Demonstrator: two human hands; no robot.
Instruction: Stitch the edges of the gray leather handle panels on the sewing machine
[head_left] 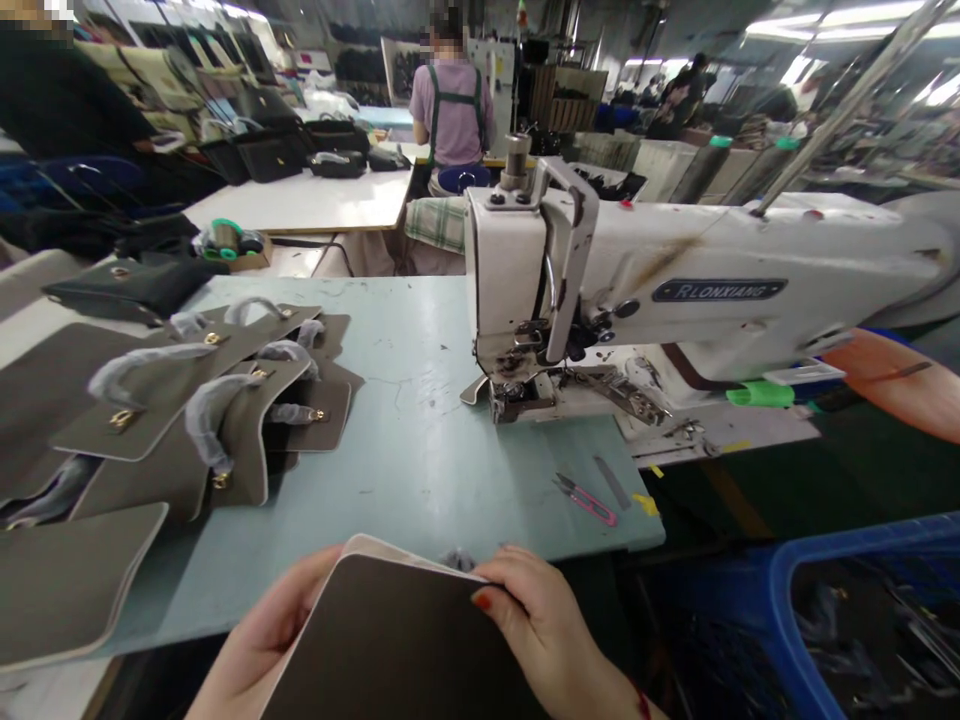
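Both my hands hold a dark olive-grey bag panel (397, 640) with pale edges, close to my body at the table's front edge. My left hand (262, 625) grips its left side, fingers tucked behind it. On the upper right corner, my right hand (544, 615) pinches with the thumb in front. A bit of plastic wrap (459, 558) shows behind the top edge. Beyond stands a white sewing machine (697, 270), with a small pale-edged piece (474, 390) beside its presser foot area. Pink-handled thread snips (589, 500) lie on the table.
Grey bag panels with plastic-wrapped handles (217, 420) are heaped on the left of the pale blue table (405, 460). A blue crate (787, 620) holding parts stands at right. Another person's arm (900, 385) reaches behind the machine. A person (454, 110) sits ahead, facing away.
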